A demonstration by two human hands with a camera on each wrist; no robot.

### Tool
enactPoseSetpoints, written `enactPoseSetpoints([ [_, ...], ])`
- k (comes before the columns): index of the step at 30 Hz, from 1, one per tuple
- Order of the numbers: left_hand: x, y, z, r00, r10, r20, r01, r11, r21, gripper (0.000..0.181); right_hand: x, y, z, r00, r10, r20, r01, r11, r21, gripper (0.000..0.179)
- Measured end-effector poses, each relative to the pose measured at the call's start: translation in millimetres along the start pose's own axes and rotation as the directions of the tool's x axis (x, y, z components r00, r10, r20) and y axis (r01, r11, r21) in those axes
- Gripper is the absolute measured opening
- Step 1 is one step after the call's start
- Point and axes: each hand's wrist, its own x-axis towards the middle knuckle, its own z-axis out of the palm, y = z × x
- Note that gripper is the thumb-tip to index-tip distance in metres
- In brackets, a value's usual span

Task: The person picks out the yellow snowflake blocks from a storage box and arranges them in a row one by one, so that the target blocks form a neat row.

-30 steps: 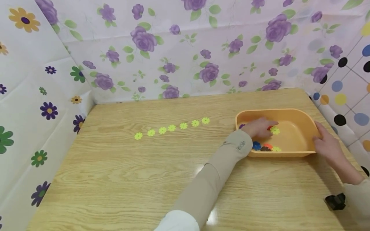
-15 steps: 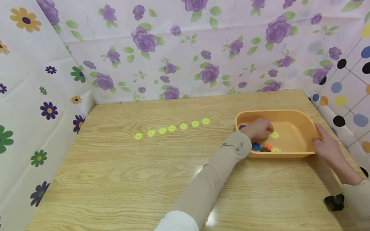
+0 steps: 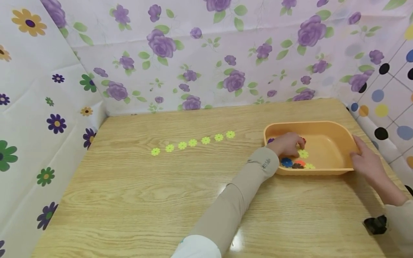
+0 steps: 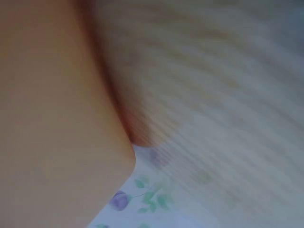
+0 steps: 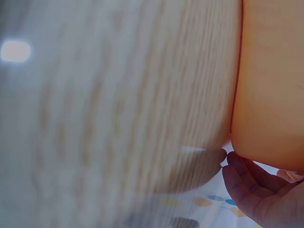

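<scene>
An orange plastic basin (image 3: 332, 143) stands at the right of the table. My left hand (image 3: 288, 143) reaches into it, its index finger bent down and its thumb side against a yellow flower-shaped disc (image 3: 303, 154), which it seems to pinch; the thumb tip is mostly hidden. A red disc (image 3: 303, 140) shows behind the fingers. Blue (image 3: 286, 162), brown (image 3: 298, 165) and orange (image 3: 300, 163) discs lie near the front wall, beside another yellow disc. My right hand (image 3: 369, 161) grips the basin's right end; in the right wrist view its fingers (image 5: 249, 183) lie against the basin's outside.
Several yellow flower-shaped discs (image 3: 192, 143) lie in a slanting row on the wooden table (image 3: 145, 200), left of the basin. A black object (image 3: 375, 225) is by the right sleeve. Patterned sheets (image 3: 206, 53) hang behind and at both sides.
My left index finger has gone from stretched out to bent. The yellow disc by it has shifted toward me and slightly left inside the basin. My right hand keeps its hold.
</scene>
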Motion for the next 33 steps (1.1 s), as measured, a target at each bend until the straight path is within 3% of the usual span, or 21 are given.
enactPoseSetpoints([
  [4, -1.4, 1.9, -1.2, 1.000, 0.023, 0.011, -0.024, 0.998, 0.057, 0.034, 0.7, 0, -2, 1.000, 0.006, 0.005, -0.006, 1.000, 0.001, 0.057],
  [7, -3.1, 4.0, -1.9, 1.000, 0.009, 0.015, -0.010, 0.999, 0.050, 0.030, 0.4, -1, -3, 1.000, 0.011, 0.011, -0.011, 1.000, -0.001, 0.057],
  [18, -1.5, 5.0, -0.5, 1.000, -0.012, -0.016, 0.011, 0.998, -0.056, 0.025, -1.8, -6, -4, 0.999, 0.028, 0.019, -0.028, 1.000, 0.007, 0.057],
  [23, -2.1, 5.0, -4.0, 0.999, 0.036, -0.036, -0.038, 0.996, -0.075, 0.026, -1.8, -6, -4, 0.999, 0.029, 0.016, -0.029, 1.000, 0.003, 0.056],
  [26, -3.0, 4.7, -6.3, 0.995, 0.064, -0.079, -0.072, 0.991, -0.109, 0.026, -1.6, -6, -3, 1.000, 0.027, 0.009, -0.027, 1.000, -0.004, 0.056],
  [33, -11.9, 6.7, -11.1, 0.973, 0.131, -0.188, -0.167, 0.967, -0.192, 0.023, -1.5, -4, -2, 1.000, 0.007, -0.003, -0.007, 1.000, -0.023, 0.055],
])
